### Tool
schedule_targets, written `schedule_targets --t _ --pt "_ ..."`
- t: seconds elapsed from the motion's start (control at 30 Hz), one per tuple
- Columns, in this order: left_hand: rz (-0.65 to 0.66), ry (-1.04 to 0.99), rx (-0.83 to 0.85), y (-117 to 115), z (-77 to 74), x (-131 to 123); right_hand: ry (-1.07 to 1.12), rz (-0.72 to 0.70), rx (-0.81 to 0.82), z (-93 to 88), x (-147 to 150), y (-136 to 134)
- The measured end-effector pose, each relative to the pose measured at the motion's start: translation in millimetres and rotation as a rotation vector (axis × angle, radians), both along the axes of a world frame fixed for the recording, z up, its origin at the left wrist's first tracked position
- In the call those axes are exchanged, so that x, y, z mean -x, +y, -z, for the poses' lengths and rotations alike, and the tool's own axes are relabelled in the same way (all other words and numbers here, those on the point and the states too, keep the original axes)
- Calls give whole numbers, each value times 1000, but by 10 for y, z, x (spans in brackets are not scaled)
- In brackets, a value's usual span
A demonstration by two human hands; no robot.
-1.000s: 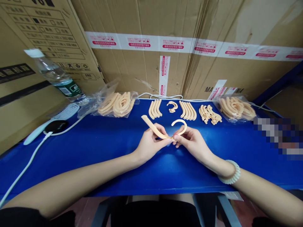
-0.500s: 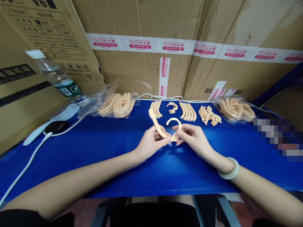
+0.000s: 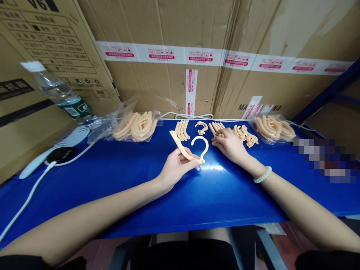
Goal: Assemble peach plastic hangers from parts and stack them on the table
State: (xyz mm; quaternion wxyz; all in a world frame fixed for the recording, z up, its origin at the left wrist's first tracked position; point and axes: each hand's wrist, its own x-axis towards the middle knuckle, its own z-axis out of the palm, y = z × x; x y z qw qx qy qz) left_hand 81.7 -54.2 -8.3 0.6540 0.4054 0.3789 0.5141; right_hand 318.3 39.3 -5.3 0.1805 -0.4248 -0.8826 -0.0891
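My left hand is closed around a light beige plastic hanger arm, holding it above the table. At the arm's lower end, a curved hanger hook stands up, joined to it or touching it. Over the right-hand row of hanger arms, my right hand reaches with fingers apart and bent, the fingertips at the lower ends of the row. That hand partly hides the row. Another row of hanger arms lies to the left, and loose hooks lie between the two rows.
Small beige pieces lie right of my right hand. Clear bags of parts flank the rows on the blue table. A bottle, hairbrush and black round device with cable are left. Cardboard boxes stand behind.
My right hand has let go of the hook and moved up and right to the right-hand row of arms. My left hand still holds the arm with the hook. The view has shifted slightly.
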Motion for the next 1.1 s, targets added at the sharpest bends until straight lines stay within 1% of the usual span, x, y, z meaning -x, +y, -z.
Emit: schedule_targets --t 0.07,0.13,0.2,0.27,0.33,0.37,0.47,0.53,0.63,0.7,0.77,0.83,0.9,1.0,1.1 --pt "2 -7 -6 2 7 5 73 -30 26 -26 15 -25" --pt "2 -13 -8 3 13 9 235 -59 75 -69 34 -74" --pt "2 -20 -5 4 22 10 491 -41 131 -132 59 -165" --pt "0 -24 -2 8 33 9 804 12 210 -215 89 -299" --pt "-11 -23 -11 15 49 7 1091 36 338 -304 120 -453" --pt "-15 -20 -18 18 57 6 1201 26 434 -343 135 -524" --pt "-21 -5 -43 24 79 6 1401 -1 741 -400 175 -663" --pt "-16 4 -56 23 88 8 1466 27 893 -373 199 -681" --pt "-19 17 -68 14 88 12 1528 95 1048 -272 234 -647" --pt "-20 44 -75 7 82 15 1547 113 1137 -211 260 -636" --pt "-13 72 -86 0 74 18 1529 87 1208 -177 291 -652" --pt "1 90 -111 -6 67 22 1464 36 1278 -165 325 -690" --pt "24 110 -149 -10 62 26 1393 -9 1308 -159 356 -730" --pt "64 139 -198 -17 60 31 1302 -59 1266 -140 385 -767" --pt "90 133 -212 -22 71 31 1230 -91 1237 -117 393 -776"
